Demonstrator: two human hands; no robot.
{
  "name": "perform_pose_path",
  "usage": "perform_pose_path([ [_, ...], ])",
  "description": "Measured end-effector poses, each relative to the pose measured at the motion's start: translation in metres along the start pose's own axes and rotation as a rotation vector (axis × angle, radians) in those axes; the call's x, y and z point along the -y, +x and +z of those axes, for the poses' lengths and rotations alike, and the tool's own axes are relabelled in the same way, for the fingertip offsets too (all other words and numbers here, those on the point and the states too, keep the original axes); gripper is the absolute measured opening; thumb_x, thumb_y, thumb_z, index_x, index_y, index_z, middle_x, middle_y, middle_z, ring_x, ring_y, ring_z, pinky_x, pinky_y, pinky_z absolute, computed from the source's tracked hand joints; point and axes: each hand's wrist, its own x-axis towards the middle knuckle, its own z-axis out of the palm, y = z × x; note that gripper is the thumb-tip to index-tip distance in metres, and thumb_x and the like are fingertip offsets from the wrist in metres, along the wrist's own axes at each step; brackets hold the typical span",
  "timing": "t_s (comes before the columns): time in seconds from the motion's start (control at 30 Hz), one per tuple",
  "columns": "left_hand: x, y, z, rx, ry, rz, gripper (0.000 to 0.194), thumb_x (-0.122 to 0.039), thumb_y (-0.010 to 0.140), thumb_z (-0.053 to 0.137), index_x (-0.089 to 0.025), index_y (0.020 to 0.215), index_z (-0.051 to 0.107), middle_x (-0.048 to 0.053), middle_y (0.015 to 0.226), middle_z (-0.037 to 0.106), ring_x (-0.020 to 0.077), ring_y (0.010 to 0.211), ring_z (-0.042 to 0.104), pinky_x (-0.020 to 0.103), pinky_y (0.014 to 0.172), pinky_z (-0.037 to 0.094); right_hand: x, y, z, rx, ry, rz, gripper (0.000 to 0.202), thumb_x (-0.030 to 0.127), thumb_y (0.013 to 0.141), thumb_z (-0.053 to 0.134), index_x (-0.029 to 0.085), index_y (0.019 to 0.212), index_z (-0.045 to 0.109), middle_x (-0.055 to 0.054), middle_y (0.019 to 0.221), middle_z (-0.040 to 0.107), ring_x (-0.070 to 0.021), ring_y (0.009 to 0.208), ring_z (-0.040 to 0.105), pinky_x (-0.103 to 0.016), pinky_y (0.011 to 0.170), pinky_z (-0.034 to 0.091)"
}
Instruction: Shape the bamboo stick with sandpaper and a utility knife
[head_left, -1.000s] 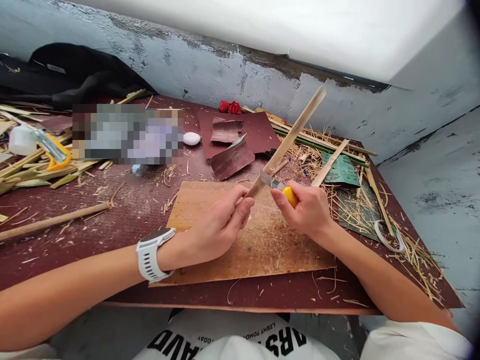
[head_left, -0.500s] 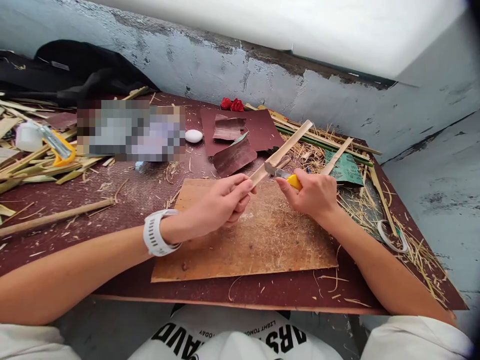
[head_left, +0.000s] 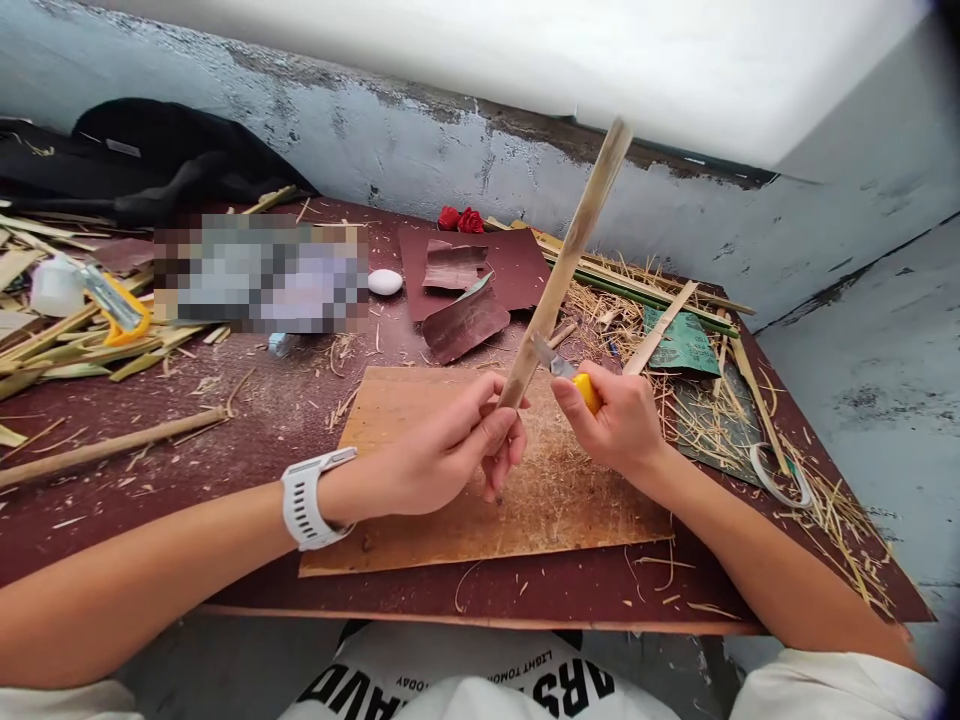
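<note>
My left hand (head_left: 469,435), with a white watch (head_left: 311,498) on its wrist, grips the lower end of a bamboo strip (head_left: 568,260). The strip tilts up and away to the right, its far end slightly blurred. In my right hand (head_left: 615,410) is a knife (head_left: 587,391) with a yellow handle and a short metal blade. The blade is at the strip's right edge, just above my left fingers; I cannot tell whether it touches. Both hands are above a worn wooden board (head_left: 450,535) on the dark red table (head_left: 247,575).
Bamboo pieces and a yellow utility knife (head_left: 116,303) lie at the left, near a wooden stick (head_left: 120,447). Behind the board are sandpaper pieces (head_left: 465,318), a white egg-shaped object (head_left: 385,282) and red roses (head_left: 470,220). Shavings (head_left: 712,420) and a tape roll (head_left: 781,478) lie right.
The bamboo strip has swung up to a steeper angle and turned, showing a browner face. My left hand has lowered slightly and rotated; the knife stays near the strip.
</note>
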Motion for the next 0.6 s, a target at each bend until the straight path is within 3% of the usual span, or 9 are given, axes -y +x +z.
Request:
perform_pose_path([
  [0.27,0.005,0.001,0.009,-0.023,-0.063,-0.011,0.023,-0.045,0.111,0.043,-0.023,0.106,0.040,-0.001,0.089,0.052,0.0125,0.069,0.062,0.021,0.048,0.059,0.006,-0.001,-0.002,0.013,-0.021,-0.052,0.055,0.065,0.101,0.045,0.024,0.066,0.038,0.005,0.049,0.037,-0.0105,0.042,0.035,-0.029,0.050,0.022],
  [0.5,0.008,-0.002,0.015,-0.060,0.095,0.017,0.017,-0.039,0.113,0.039,-0.023,0.111,0.042,0.002,0.096,0.058,0.0141,0.082,0.065,0.025,0.061,0.065,0.013,-0.005,0.000,-0.008,-0.085,-0.072,0.056,0.067,0.102,0.044,0.023,0.066,0.042,0.005,0.049,0.038,-0.0109,0.042,0.036,-0.029,0.050,0.021],
  [0.6,0.009,-0.003,0.019,-0.080,0.019,-0.001,0.018,-0.041,0.113,0.041,-0.023,0.110,0.041,0.000,0.091,0.058,0.0129,0.076,0.066,0.024,0.060,0.065,0.010,-0.003,0.004,-0.014,-0.164,-0.059,0.058,0.069,0.101,0.044,0.022,0.066,0.045,0.003,0.048,0.041,-0.0118,0.044,0.037,-0.029,0.051,0.020],
])
